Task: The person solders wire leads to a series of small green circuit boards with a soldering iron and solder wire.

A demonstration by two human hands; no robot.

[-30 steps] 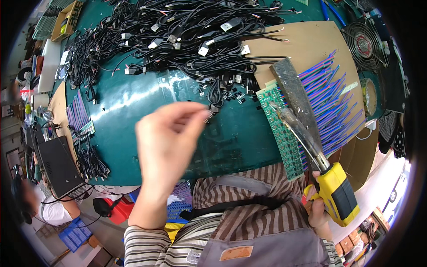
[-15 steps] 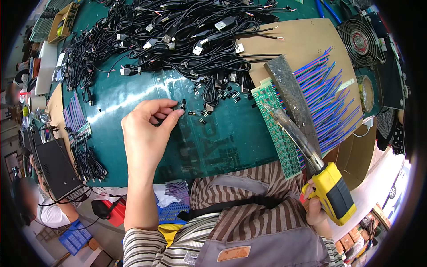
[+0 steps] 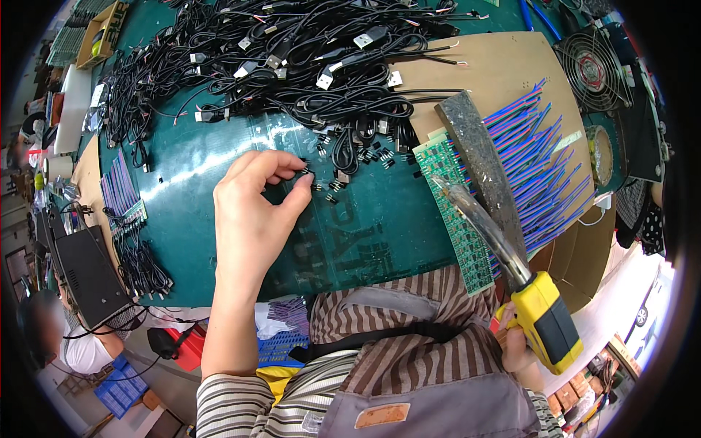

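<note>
My left hand (image 3: 255, 197) is over the green mat with thumb and index finger brought close together. A small black pinned component shows at the fingertips, partly hidden by them. Just right of it lie several loose black components (image 3: 332, 198) with metal pins. My right hand (image 3: 517, 349) grips a yellow and black soldering gun (image 3: 546, 321), its trigger side toward me. The gun's long metal barrel slants up and left, its tip above a green circuit board panel (image 3: 467, 252). A dark metal bar (image 3: 482, 168) lies across the panel's wires.
A tangled heap of black USB cables (image 3: 292, 66) covers the far side. Blue, red and green wires (image 3: 540, 171) fan over brown cardboard (image 3: 504, 62). A fan (image 3: 591, 66) stands far right. At left are another wired board (image 3: 135, 213) and a black box (image 3: 91, 274).
My left hand has moved slightly right and turned, and its thumb and index finger have shifted at the small component. The soldering gun stays nearly in place.
</note>
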